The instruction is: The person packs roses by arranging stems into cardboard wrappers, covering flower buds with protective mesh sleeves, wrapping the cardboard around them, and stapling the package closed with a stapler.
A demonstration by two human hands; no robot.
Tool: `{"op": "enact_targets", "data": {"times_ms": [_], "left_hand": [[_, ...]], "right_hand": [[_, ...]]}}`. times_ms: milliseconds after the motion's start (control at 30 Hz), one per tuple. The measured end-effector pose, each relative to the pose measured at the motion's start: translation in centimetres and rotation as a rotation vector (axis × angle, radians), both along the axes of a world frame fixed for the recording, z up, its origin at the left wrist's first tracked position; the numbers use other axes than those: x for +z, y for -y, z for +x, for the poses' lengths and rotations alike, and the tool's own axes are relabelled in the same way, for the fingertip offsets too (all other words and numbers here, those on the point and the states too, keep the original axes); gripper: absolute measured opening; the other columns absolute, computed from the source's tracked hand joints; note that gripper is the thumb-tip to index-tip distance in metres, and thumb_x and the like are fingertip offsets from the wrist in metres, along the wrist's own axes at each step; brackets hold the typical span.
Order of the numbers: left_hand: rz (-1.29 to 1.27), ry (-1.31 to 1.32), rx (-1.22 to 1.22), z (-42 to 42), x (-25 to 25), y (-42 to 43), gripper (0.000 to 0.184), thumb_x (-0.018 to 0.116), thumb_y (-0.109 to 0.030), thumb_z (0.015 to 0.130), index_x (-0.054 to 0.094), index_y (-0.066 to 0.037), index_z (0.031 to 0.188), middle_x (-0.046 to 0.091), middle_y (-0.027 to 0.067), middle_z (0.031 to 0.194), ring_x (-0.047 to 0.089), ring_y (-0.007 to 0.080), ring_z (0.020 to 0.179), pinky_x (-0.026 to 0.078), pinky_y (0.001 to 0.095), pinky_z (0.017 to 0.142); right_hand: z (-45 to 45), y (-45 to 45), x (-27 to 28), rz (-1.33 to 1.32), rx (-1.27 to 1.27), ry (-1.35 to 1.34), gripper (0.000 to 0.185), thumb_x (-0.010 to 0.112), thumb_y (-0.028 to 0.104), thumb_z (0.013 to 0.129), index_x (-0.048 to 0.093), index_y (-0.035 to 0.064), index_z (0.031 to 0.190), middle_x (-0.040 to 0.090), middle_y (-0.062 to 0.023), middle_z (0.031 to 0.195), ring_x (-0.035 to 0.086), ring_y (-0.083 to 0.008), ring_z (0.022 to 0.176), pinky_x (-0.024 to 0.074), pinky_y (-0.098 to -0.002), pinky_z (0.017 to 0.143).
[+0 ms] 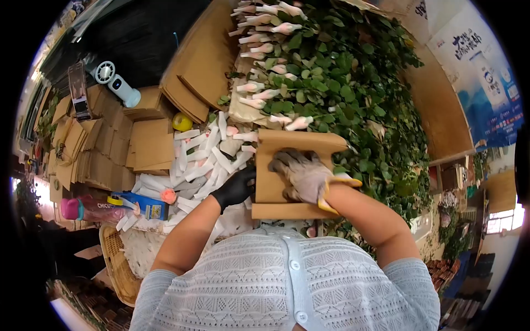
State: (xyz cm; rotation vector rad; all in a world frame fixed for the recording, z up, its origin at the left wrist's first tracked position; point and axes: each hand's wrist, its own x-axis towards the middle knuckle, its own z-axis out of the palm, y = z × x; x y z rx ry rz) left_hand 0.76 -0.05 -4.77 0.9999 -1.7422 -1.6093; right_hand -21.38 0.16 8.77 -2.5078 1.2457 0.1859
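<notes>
A creased brown cardboard sheet lies in front of my body, its far and near edges folded up. My right hand, in a grey work glove with a yellow cuff, presses on the middle of the sheet with its fingers spread. My left hand, in a black glove, is at the sheet's left edge, its fingers closed on that edge and partly hidden. Beside the left hand lies a heap of white paper or foam sleeves. Leafy rose stems lie right of and beyond the cardboard, several buds wrapped in white sleeves.
Stacked cardboard pieces stand at the left, taller sheets behind. A yellow tape roll, small fan, pink bottle, blue tape dispenser and wicker basket are left. A printed carton borders the right.
</notes>
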Motion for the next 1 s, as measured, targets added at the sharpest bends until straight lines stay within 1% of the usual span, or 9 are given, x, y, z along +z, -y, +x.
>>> {"op": "enact_targets", "data": {"times_ms": [67,133,200,300,533,733,867,933,1000], "left_hand": [[-0.03,0.251,-0.083,2.3,0.2,1.7,0.036,0.058,-0.001,0.088,0.06,-0.008,0.124,0.057,0.0123,0.128,0.055,0.0234,0.116,0.045,0.0321,0.096],[-0.381,-0.004,0.313,0.9,-0.7,2.3,0.052,0.058,0.004,0.084,0.05,-0.009,0.134,0.063,0.0095,0.12,0.057,0.0161,0.114,0.048,0.0308,0.092],[-0.09,-0.206,0.339,-2.4,0.7,3.3,0.055,0.057,0.003,0.083,0.048,-0.01,0.136,0.062,0.0103,0.122,0.055,0.0173,0.116,0.047,0.0324,0.094],[-0.087,0.544,0.102,-2.5,3.8,5.7,0.048,0.064,-0.016,0.085,0.053,-0.002,0.13,0.059,0.0137,0.125,0.058,0.0235,0.112,0.047,0.0338,0.094],[-0.171,0.376,0.162,3.1,4.9,1.2,0.044,0.06,-0.022,0.087,0.055,-0.004,0.127,0.061,0.0156,0.12,0.06,0.026,0.107,0.048,0.0366,0.091],[-0.185,0.317,0.172,2.9,4.1,0.4,0.042,0.057,-0.028,0.089,0.057,-0.005,0.125,0.062,0.0172,0.117,0.062,0.0283,0.103,0.049,0.0391,0.089],[-0.231,0.217,0.178,-1.3,3.6,3.9,0.042,0.055,-0.031,0.091,0.058,-0.006,0.124,0.063,0.0183,0.114,0.063,0.0297,0.1,0.049,0.0407,0.087],[-0.221,0.32,0.13,-3.4,2.7,5.3,0.042,0.054,-0.033,0.092,0.059,-0.006,0.123,0.064,0.0189,0.113,0.063,0.0305,0.098,0.05,0.0415,0.086],[-0.218,0.404,0.1,-3.9,1.7,5.2,0.042,0.053,-0.035,0.092,0.06,-0.007,0.122,0.065,0.0194,0.111,0.064,0.0312,0.097,0.05,0.0423,0.085]], "right_hand": [[1.0,-0.3,0.3,-0.019,-0.035,-0.09,0.057,0.067,0.022,0.074,0.048,0.0165,0.127,0.041,-0.006,0.14,0.033,-0.0239,0.135,0.0306,-0.0547,0.102],[1.2,0.1,-0.3,-0.057,-0.019,-0.107,0.053,0.065,0.021,0.075,0.049,0.0181,0.126,0.04,-0.0022,0.141,0.036,-0.0213,0.132,0.0326,-0.0535,0.101],[2.8,0.1,-1.1,-0.246,-0.007,-0.194,0.048,0.07,0.028,0.069,0.057,0.0154,0.113,0.052,-0.009,0.125,0.047,-0.0261,0.124,0.041,-0.0454,0.093],[8.5,2.7,-0.7,-0.371,0.097,0.041,0.039,0.068,0.027,0.069,0.058,0.0133,0.105,0.053,-0.0091,0.114,0.049,-0.0261,0.113,0.0424,-0.0439,0.087],[28.8,7.7,-5.2,-0.618,0.459,0.38,0.022,0.062,0.023,0.07,0.061,0.0083,0.086,0.057,-0.0093,0.089,0.055,-0.0262,0.089,0.0454,-0.0405,0.074],[30.6,8.0,-7.5,-0.561,0.45,0.553,0.016,0.058,0.02,0.07,0.061,0.0044,0.072,0.058,-0.0083,0.07,0.057,-0.0244,0.068,0.0468,-0.0371,0.063],[22.9,7.3,3.8,-0.703,0.291,0.723,0.016,0.062,0.023,0.071,0.059,0.0072,0.073,0.057,-0.0078,0.07,0.057,-0.0264,0.068,0.0462,-0.0382,0.064],[14.6,6.2,8.7,-0.373,0.076,0.774,0.027,0.067,0.015,0.076,0.065,0.0026,0.1,0.066,-0.0071,0.086,0.063,-0.0185,0.082,0.0508,-0.0295,0.075],[7.1,3.1,12.7,0.569,-0.338,0.945,0.045,0.052,0.004,0.078,0.058,-0.0037,0.122,0.066,-0.0118,0.106,0.063,-0.0147,0.092,0.0495,-0.0273,0.083]]}}
